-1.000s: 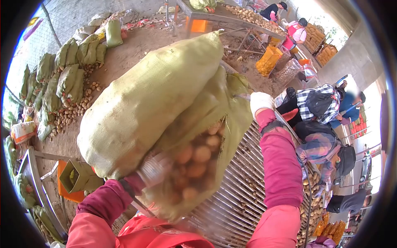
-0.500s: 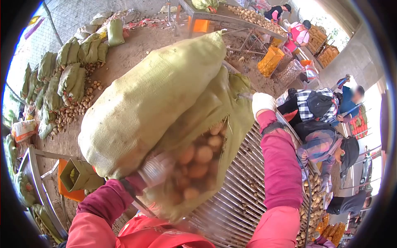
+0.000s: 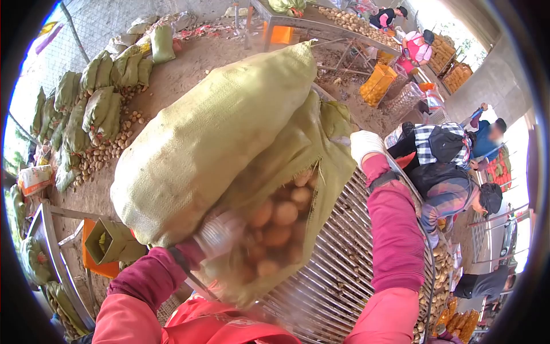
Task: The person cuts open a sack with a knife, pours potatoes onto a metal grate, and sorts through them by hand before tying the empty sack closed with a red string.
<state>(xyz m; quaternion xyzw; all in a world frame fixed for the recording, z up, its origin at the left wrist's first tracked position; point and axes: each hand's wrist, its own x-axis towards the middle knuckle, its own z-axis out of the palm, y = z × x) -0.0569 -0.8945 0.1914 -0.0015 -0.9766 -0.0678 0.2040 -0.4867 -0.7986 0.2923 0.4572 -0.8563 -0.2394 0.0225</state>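
A full green woven sack (image 3: pixel 212 143) lies slanted across the middle of the view. Beside it, an opened green sack (image 3: pixel 335 166) shows round brown potatoes (image 3: pixel 275 226) inside; both rest over a slatted metal rack (image 3: pixel 338 246). My left hand (image 3: pixel 220 232), in a white glove and blurred, is at the opening's left edge, close to the full sack's lower end; its fingers are smeared. My right hand (image 3: pixel 366 145), gloved in white, is at the right edge of the opened sack, by the rack's side rail, its fingers mostly turned away.
Filled green sacks (image 3: pixel 74 135) and loose potatoes (image 3: pixel 103 157) lie on the ground at left. An orange-and-green bin (image 3: pixel 112 243) stands lower left. Several people work at right, one in a plaid shirt (image 3: pixel 450 198). A metal table (image 3: pixel 344 28) with potatoes is at the top.
The view has shifted slightly, so sacks and rack appear a little further right. At right, the person in the plaid shirt has shifted posture. Both my hands keep nearly the same places on the sacks.
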